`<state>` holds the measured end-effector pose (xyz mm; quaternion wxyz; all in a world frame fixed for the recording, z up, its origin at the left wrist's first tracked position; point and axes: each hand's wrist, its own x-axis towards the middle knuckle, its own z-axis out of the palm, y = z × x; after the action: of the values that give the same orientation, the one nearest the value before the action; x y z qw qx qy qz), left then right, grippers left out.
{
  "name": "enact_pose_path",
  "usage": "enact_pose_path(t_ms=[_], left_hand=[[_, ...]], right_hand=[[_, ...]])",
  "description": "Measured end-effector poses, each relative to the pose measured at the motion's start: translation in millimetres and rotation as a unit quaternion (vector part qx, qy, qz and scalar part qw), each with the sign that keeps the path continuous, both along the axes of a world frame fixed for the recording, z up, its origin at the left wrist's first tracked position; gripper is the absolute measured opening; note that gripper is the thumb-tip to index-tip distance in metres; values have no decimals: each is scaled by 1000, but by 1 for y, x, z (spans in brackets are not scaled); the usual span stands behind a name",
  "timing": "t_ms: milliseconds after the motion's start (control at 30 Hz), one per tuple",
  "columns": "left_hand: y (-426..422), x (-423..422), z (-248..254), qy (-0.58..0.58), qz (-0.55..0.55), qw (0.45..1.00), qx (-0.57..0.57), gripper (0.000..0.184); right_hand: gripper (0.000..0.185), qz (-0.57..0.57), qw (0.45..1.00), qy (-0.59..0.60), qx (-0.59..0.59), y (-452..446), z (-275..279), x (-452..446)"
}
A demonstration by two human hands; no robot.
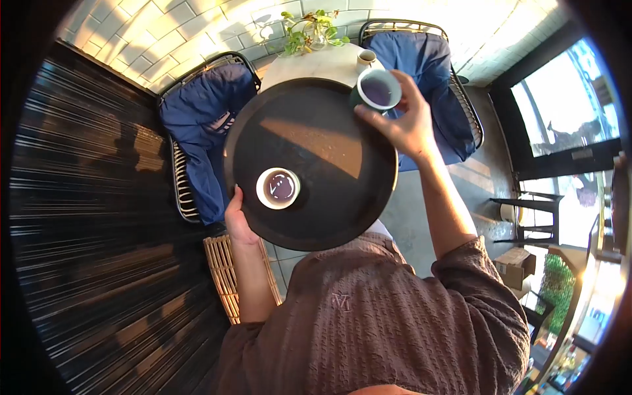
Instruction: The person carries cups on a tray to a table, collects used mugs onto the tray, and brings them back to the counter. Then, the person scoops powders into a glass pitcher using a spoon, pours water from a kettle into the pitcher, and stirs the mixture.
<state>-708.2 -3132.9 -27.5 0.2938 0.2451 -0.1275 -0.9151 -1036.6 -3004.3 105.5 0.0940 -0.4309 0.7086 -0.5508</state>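
Note:
My left hand [239,218] holds a round black tray [316,204] by its left edge, with the thumb at the rim and the other fingers hidden beneath. On the tray's lower left stands a white cup [278,188] with dark liquid in it. My right hand [399,112] is closed around a green cup [378,91] with a pale inside and dark liquid, held over the tray's upper right edge. Just beyond that cup, a small white cup [365,60] stands on a light round table [289,68], which the tray partly covers.
A leafy plant in a glass vase [318,33] stands at the table's back. Chairs with blue covers [197,118] [421,59] flank the table. A woven rattan piece [222,270] is at lower left. Stools [536,205] and a cardboard box [515,264] stand at right.

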Motion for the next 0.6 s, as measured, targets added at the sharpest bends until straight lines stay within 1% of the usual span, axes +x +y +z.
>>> enact_pose_path(t_ms=[33, 67, 133, 167, 200, 233, 267, 300, 333, 400, 433, 467, 533, 567, 600], left_hand=[[-8, -6, 1, -4, 10, 1000, 3, 44], [-13, -12, 3, -7, 20, 1000, 2, 44], [-22, -24, 8, -15, 53, 998, -36, 45], [-25, -29, 9, -36, 80, 995, -46, 45], [-27, -34, 11, -45, 86, 994, -43, 45], [-30, -39, 12, -72, 117, 990, -42, 44], [-33, -43, 13, -99, 148, 983, -40, 44], [-33, -43, 11, -82, 147, 985, -32, 43], [-34, -40, 8, -94, 155, 983, -27, 43], [-37, -39, 1, -92, 189, 978, -18, 42], [-37, -47, 10, -114, 227, 967, -17, 43], [-37, -52, 15, -120, 235, 964, -15, 43], [-39, -56, 23, -192, 272, 943, -26, 42], [-41, -59, 29, -183, 282, 941, -15, 41], [-44, -57, 29, -189, 285, 940, -15, 41]], right_hand=[[68, 7, 1000, 13, -24, -11, -2, -18], [64, -13, 998, 46, -30, -19, -3, -34], [62, -15, 1000, -10, -23, -41, -19, -73], [60, -22, 1000, 5, -12, -50, -28, -91], [60, -16, 1000, -22, -3, -58, -35, -104], [60, -14, 999, -23, 18, -66, -47, -119], [60, -11, 999, -23, 40, -73, -64, -133], [60, -3, 997, -47, 65, -78, -81, -142], [61, 13, 995, -80, 63, -85, -103, -150], [62, -2, 989, -88, 118, -102, -159, -164], [62, -8, 990, -67, 127, -110, -175, -163], [62, -6, 988, -68, 137, -116, -191, -161], [63, 11, 987, -74, 139, -128, -244, -162], [64, 13, 982, -90, 165, -134, -259, -159], [64, 17, 981, -95, 166, -139, -272, -157]])
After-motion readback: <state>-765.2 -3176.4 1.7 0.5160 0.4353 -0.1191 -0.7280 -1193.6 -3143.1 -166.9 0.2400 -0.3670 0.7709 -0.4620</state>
